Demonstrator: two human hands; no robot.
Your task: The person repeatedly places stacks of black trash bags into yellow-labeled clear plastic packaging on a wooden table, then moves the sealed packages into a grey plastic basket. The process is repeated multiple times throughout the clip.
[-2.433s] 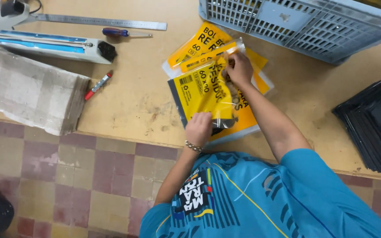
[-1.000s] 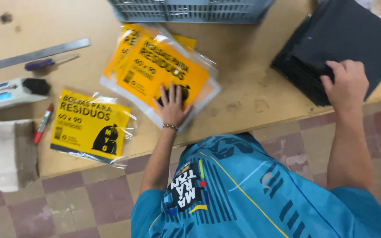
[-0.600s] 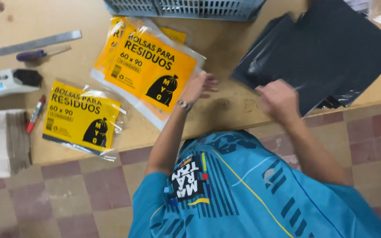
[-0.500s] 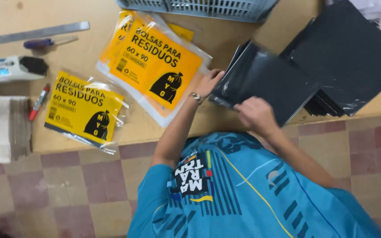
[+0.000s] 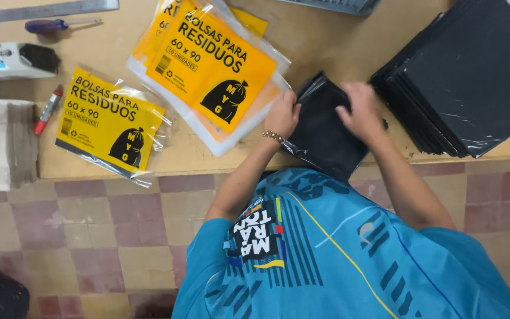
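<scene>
Wooden table point(image 5: 326, 41): both hands point(image 5: 320, 115) grip folded black bag point(image 5: 326, 139), long axis toward table edge

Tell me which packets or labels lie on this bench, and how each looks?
Single packet: left, flat clear sleeve, yellow label, black sack picture.
Packet pile: centre, larger, same yellow and black.
Folded black bag: under left hand and right hand, unlabelled.
Black bag stack: right, unlabelled.

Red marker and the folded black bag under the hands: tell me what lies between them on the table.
Head view: between the red marker and the black bag lie a single yellow packet and a stack of yellow packets.
</scene>
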